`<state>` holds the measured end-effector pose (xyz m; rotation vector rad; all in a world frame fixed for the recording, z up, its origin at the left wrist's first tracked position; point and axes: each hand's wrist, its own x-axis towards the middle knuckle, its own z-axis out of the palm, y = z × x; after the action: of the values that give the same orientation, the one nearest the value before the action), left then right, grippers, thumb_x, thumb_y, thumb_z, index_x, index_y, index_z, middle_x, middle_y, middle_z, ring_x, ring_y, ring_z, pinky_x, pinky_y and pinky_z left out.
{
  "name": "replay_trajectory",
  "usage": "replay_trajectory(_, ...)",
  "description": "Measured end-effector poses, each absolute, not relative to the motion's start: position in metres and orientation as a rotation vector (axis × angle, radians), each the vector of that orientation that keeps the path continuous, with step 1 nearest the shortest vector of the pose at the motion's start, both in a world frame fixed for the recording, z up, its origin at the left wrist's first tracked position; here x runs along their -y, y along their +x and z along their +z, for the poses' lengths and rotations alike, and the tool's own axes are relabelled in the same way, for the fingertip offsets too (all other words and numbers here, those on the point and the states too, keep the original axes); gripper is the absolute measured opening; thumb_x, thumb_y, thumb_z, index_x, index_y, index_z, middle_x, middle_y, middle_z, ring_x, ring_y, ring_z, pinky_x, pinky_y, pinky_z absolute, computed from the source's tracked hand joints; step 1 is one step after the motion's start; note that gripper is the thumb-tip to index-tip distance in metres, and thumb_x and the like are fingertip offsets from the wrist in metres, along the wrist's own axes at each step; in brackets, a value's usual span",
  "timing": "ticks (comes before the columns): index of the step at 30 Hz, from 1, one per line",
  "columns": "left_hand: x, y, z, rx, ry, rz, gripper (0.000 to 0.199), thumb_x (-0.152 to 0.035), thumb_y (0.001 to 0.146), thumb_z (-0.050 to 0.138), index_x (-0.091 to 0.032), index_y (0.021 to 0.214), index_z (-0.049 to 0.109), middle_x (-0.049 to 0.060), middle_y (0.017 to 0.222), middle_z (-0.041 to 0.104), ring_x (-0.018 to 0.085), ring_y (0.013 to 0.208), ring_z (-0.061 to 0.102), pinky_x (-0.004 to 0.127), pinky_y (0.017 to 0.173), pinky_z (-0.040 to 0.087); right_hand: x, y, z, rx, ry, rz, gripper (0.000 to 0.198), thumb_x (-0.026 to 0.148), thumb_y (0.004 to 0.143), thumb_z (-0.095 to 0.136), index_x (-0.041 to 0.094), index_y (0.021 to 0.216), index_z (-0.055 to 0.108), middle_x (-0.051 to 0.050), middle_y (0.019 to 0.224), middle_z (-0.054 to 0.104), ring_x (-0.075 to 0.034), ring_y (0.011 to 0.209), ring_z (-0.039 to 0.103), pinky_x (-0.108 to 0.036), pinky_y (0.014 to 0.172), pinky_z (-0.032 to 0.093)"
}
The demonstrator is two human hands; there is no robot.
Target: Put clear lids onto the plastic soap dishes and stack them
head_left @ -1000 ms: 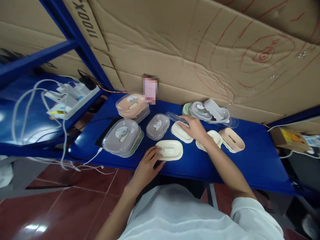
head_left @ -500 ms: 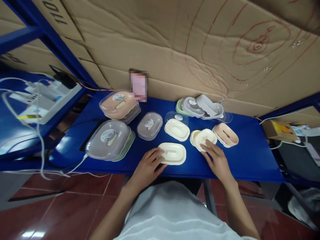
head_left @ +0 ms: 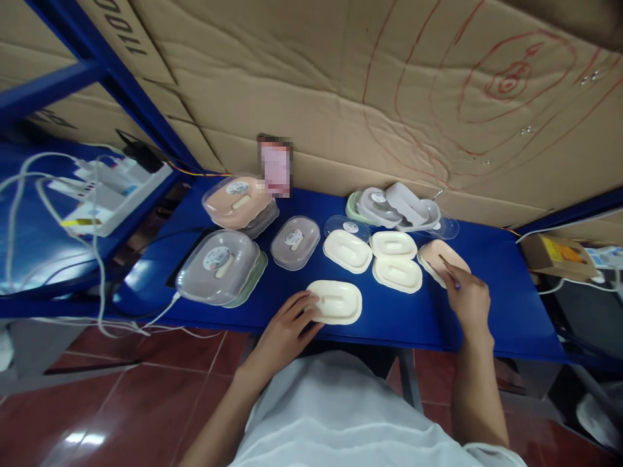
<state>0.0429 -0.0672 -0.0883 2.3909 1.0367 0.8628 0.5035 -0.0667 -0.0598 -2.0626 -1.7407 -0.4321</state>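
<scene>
My left hand (head_left: 293, 319) grips the left end of a cream oval dish (head_left: 341, 302) near the table's front edge, thumb low and fingers over the rim. My right hand (head_left: 467, 297) has its fingers closed on the near right side of a peach container (head_left: 440, 253) with a dark slot; part of it is hidden behind them. Beneath that container shows a cream rim. Two more cream dishes, a front one (head_left: 398, 274) and a back one (head_left: 393, 245), lie side by side between the hands. Another cream dish (head_left: 347, 251) sits left of them, near a clear lid (head_left: 341, 227).
Left on the blue table (head_left: 302, 331) are a lidded grey container (head_left: 294, 241), a larger grey one (head_left: 219, 259) and a peach one (head_left: 238, 201). Grey and green containers (head_left: 384, 206) are piled at the back. A phone (head_left: 275, 165) leans on the cardboard wall (head_left: 321, 97). White cables (head_left: 100, 279) hang left.
My right hand has let go of a cream dish, now lying with the others, and moved right to the peach container. My left hand stays on its dish. The view has shifted slightly.
</scene>
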Motion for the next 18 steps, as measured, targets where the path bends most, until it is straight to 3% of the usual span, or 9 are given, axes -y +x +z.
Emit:
replay_trajectory(2,0.067,0.045,-0.09,-1.049,2.394,0.858,0.028,-0.023,0.102,0.069,-0.024,0.13,0.066,0.012,0.138,0.068,0.028,0.135,0.063,0.047,0.11,0.06,0.077,0.495,-0.062,1.678,-2.0,-0.535,0.037,0.043,0.109,0.053,0.017,0.119,0.077,-0.015,0.11,0.083,-0.03,0.096,0.076,-0.045,0.093,0.052)
replay_trajectory(5,0.064,0.052,-0.089,-1.078,2.439,0.873,0.051,-0.027,0.101,0.072,-0.025,0.15,0.056,0.018,0.156,0.056,0.031,0.141,0.061,0.047,0.11,0.06,0.093,0.446,-0.059,1.732,-1.821,-0.582,0.027,0.033,0.108,0.058,0.021,0.126,0.073,-0.013,0.118,0.081,-0.029,0.107,0.075,-0.046,0.1,0.048)
replay_trajectory(9,0.059,0.057,-0.084,-1.116,2.559,0.924,0.065,-0.032,0.098,0.077,-0.027,0.157,0.052,0.022,0.167,0.044,0.039,0.15,0.052,0.058,0.117,0.053,0.106,0.357,-0.059,2.159,-1.49,-0.184,0.036,0.019,0.107,0.057,0.032,0.139,0.067,-0.007,0.124,0.08,-0.026,0.115,0.074,-0.05,0.111,0.043)
replay_trajectory(13,0.057,0.052,-0.082,-1.068,2.645,0.831,0.054,-0.029,0.101,0.072,-0.03,0.153,0.058,0.016,0.163,0.054,0.035,0.151,0.052,0.057,0.122,0.047,0.105,0.305,-0.068,2.334,-1.281,0.059,0.04,0.017,0.109,0.053,0.031,0.145,0.064,-0.006,0.124,0.08,-0.023,0.119,0.072,-0.048,0.117,0.04)
replay_trajectory(18,0.059,0.046,-0.084,-0.998,2.573,0.809,0.044,-0.022,0.104,0.066,-0.028,0.148,0.062,0.01,0.144,0.072,0.027,0.143,0.062,0.048,0.119,0.054,0.098,0.299,-0.072,2.403,-1.221,0.132,0.033,0.019,0.111,0.054,0.028,0.139,0.068,-0.005,0.132,0.078,-0.021,0.128,0.068,-0.045,0.119,0.04)
